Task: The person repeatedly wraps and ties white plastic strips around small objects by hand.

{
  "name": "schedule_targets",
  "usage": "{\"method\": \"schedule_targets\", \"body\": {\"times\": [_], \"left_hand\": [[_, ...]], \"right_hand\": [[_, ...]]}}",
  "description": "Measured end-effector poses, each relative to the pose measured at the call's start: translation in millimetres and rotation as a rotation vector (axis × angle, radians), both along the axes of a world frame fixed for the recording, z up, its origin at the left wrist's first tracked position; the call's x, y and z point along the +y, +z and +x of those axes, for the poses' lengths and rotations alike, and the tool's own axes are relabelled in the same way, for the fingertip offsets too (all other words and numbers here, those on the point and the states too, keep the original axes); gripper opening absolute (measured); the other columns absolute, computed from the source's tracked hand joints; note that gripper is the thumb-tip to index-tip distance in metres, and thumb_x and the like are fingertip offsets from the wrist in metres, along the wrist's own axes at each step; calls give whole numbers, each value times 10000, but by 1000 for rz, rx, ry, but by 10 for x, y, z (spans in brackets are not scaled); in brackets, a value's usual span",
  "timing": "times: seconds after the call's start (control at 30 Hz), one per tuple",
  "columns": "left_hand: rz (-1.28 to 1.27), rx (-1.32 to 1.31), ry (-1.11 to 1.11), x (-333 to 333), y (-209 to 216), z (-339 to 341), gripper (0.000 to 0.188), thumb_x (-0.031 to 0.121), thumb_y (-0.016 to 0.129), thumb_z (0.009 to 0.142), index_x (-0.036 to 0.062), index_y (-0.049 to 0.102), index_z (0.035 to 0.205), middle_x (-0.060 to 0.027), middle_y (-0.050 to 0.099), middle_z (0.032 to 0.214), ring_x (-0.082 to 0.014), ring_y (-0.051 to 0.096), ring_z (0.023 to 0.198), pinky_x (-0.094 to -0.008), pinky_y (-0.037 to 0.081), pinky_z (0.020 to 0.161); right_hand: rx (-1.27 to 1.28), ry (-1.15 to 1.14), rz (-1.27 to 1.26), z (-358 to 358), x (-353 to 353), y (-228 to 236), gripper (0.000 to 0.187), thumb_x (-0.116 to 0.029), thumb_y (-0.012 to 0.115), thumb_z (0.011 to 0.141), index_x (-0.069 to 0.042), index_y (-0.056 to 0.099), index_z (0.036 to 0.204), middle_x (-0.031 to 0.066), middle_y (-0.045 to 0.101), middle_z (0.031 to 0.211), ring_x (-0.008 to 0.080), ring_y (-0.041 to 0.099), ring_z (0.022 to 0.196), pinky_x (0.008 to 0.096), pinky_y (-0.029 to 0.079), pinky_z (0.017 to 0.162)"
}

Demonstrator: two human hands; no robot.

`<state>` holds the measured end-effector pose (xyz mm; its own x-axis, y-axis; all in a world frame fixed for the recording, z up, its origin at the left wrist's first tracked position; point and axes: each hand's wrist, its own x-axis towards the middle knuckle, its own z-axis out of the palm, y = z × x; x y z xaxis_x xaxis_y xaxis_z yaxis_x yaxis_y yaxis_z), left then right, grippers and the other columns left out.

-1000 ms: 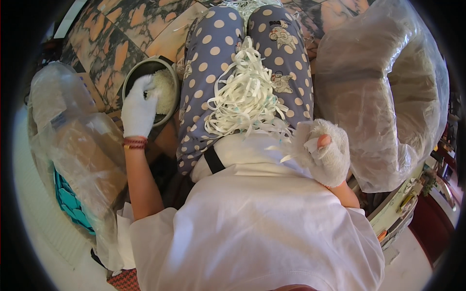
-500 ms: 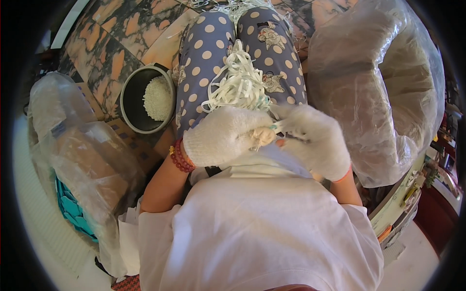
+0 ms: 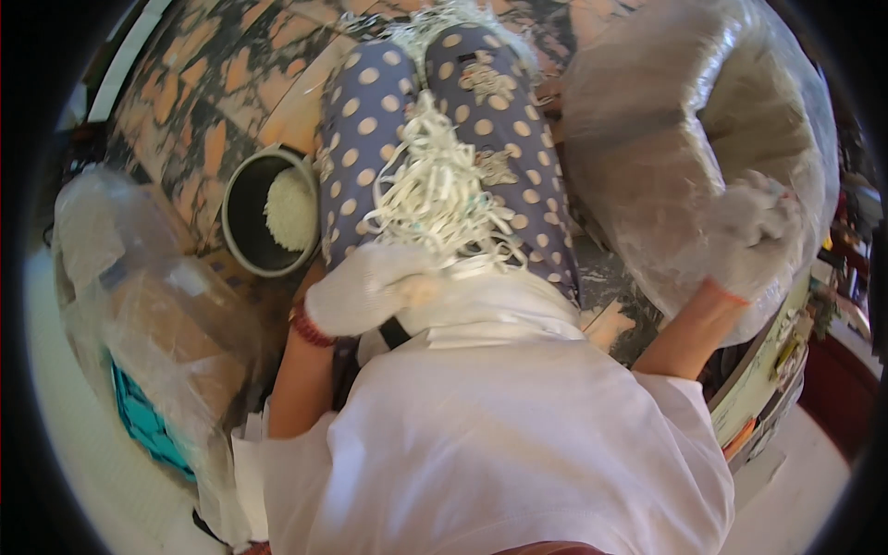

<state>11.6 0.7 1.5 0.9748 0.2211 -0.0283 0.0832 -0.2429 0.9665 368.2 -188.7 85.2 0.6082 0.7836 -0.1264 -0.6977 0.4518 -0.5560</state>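
A loose heap of narrow white strips, which look like elastic bands (image 3: 435, 190), lies on my lap. Just below it is my left hand (image 3: 361, 289), in a white knit glove, with its fingers curled together. The bare-looking tips are blurred, so what they hold, if anything, is hidden. Far to the right, my right hand (image 3: 751, 236), also gloved, is held at the mouth of a big clear plastic bag (image 3: 638, 157). Motion smears its fingers, and I cannot make out whether anything is in them.
A dark bucket (image 3: 242, 217) holding small white pieces stands left of my legs. Another plastic bag (image 3: 176, 305) sits at the left, with teal pieces (image 3: 148, 416) beside it. More white strips (image 3: 453, 23) lie beyond my knees. A cluttered shelf edge (image 3: 768, 379) is at the right.
My hands were together over my lap. My right hand has swung right to the big bag, and my left hand has shifted left and slightly down. The strips on my lap lie more spread out.
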Motion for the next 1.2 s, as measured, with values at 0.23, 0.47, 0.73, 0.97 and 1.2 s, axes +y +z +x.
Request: {"method": "schedule_targets", "body": {"times": [0.23, 0.47, 0.73, 0.97, 1.2], "left_hand": [[-552, 28, 377, 54, 18, 99, 295, 323, 495, 1114, 65, 606, 1024, 16, 594, 834, -21, 493, 653, -162, 383, 550], [-707, 7, 438, 31, 60, 299, 269, 304, 563, 1079, 50, 623, 1143, -9, 599, 922, -56, 525, 734, -202, 418, 604], [-954, -25, 509, -53, 96, 436, 294, 198, 547, 1048, 17, 627, 1266, -80, 646, 1042, -140, 577, 833, -256, 467, 684], [-1179, -141, 396, -35, 70, 476, 381, 300, 511, 1065, -9, 622, 1261, -107, 684, 1070, -160, 634, 882, -277, 518, 720], [-1212, -39, 596, -23, 25, 425, 326, 243, 525, 1057, 12, 620, 1267, -103, 691, 1064, -133, 625, 815, -219, 489, 660]], "right_hand": [[-1148, -446, -888, 1299, -389, 53, 385, -224, 718, 958, 4, 641, 1258, 109, 677, 1051, 122, 614, 860, 228, 497, 722], [-2110, -600, -1278, 797, -19, -10, 330, -177, 741, 927, -85, 728, 1244, 93, 749, 1174, 138, 723, 861, 264, 558, 761], [-1760, -468, -936, -220, 386, -198, 270, 0, 765, 866, -74, 773, 1126, 52, 758, 1020, 99, 670, 814, 260, 556, 728], [-1162, 442, -578, -1253, 643, -482, 448, -41, 753, 869, -13, 661, 1307, 41, 718, 1044, 83, 593, 790, 233, 507, 719], [-1036, 702, -582, -1389, 630, -607, 155, -116, 666, 960, -12, 729, 1056, 105, 631, 815, 161, 593, 728, 325, 504, 710]]}}
